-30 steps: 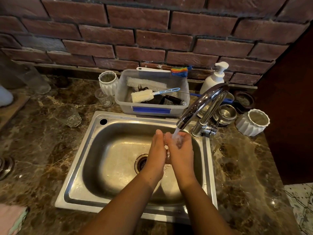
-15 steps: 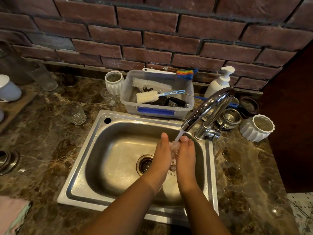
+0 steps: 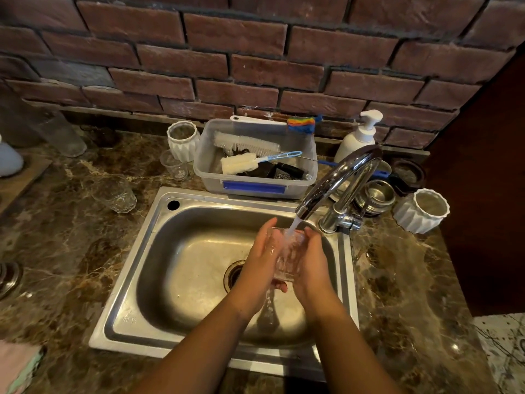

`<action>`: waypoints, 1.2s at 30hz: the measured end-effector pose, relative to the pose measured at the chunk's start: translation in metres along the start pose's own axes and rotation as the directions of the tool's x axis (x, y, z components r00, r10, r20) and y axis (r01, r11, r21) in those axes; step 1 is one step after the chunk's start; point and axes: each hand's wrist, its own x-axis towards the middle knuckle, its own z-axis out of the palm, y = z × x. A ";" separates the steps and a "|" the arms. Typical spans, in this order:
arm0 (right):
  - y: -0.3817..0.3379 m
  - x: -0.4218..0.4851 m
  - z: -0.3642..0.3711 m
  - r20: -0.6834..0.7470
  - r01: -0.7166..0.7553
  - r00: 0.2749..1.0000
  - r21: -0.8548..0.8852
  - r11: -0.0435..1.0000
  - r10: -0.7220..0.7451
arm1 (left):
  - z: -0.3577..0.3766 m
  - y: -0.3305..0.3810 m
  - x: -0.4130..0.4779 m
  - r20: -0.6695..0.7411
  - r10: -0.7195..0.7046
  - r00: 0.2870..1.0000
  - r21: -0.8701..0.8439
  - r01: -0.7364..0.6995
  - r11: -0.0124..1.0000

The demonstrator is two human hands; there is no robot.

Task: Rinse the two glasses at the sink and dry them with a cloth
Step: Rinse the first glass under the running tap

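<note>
A clear glass [image 3: 288, 253] stands upright between my two hands over the steel sink [image 3: 159, 268]. Water from the chrome tap [image 3: 338, 177] runs into its mouth and spills down toward the drain. My left hand [image 3: 260, 260] holds the glass's left side, with fingers curled under its base. My right hand [image 3: 311, 260] cups the right side. A second clear glass [image 3: 115, 193] stands on the marble counter left of the sink. A pink and green cloth [image 3: 17, 368] lies at the counter's bottom left corner.
A plastic tub [image 3: 255, 184] with brushes sits behind the sink. Beside it are a small glass [image 3: 174, 166], a white ribbed cup [image 3: 183, 139] and a soap pump [image 3: 359, 137]. Right of the tap stand steel cups [image 3: 376, 194] and another white ribbed cup [image 3: 423, 210].
The hands have parted a little, so the glass between them shows more under the stream. The view has shifted slightly to the left.
</note>
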 end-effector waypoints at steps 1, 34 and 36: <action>0.003 -0.001 -0.001 0.009 0.016 1.000 0.002 1.000 -0.016 | 0.001 0.002 0.000 -0.059 -0.033 0.998 -0.005 0.033 0.999; -0.006 -0.022 -0.014 0.303 0.499 0.865 -0.428 0.753 -0.401 | -0.014 0.008 0.017 0.144 -0.405 0.903 -0.548 0.413 0.727; -0.004 -0.022 -0.014 0.325 0.490 0.868 -0.428 0.760 -0.376 | -0.015 0.009 0.016 0.155 -0.383 0.910 -0.563 0.400 0.723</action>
